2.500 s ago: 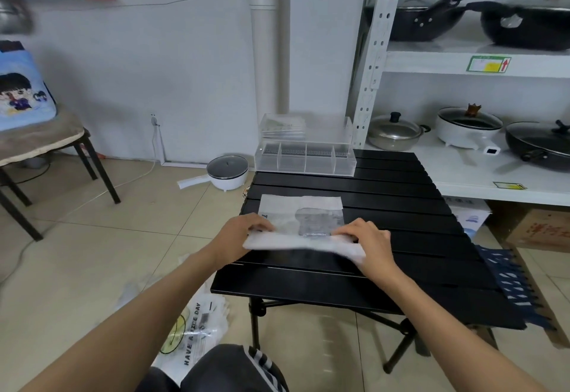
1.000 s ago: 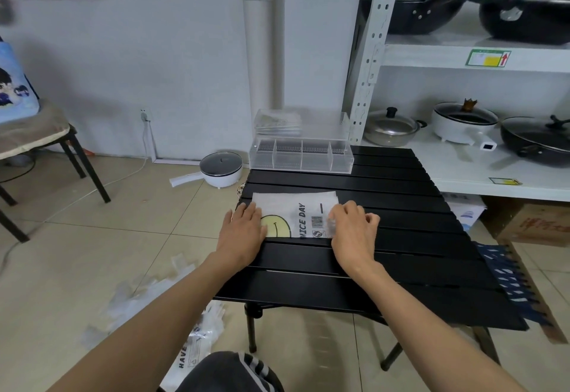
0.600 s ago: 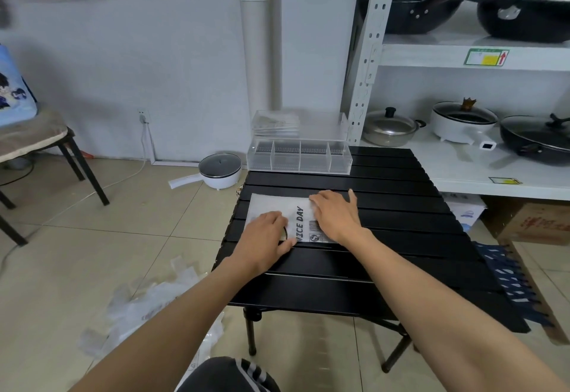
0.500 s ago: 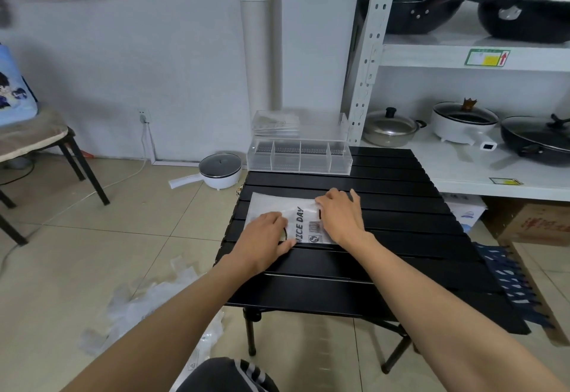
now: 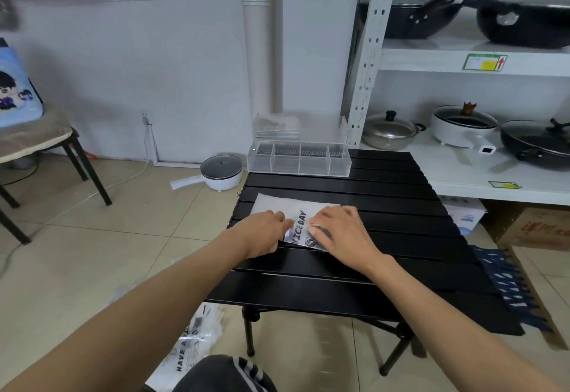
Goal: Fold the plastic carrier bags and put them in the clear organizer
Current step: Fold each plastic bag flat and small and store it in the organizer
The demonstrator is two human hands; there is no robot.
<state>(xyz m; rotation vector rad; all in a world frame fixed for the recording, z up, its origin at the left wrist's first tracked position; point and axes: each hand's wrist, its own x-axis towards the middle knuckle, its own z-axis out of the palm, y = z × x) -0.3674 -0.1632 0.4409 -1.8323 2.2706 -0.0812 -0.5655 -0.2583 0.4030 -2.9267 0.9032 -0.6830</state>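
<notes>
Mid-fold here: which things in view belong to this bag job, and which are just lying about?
Belongs to the job:
white printed plastic carrier bag on the black slatted table, under left hand and right hand
clear divided organizer
loose plastic bags on the floor

Lying about:
white electric pot on the floor
shelf pans
chair
</notes>
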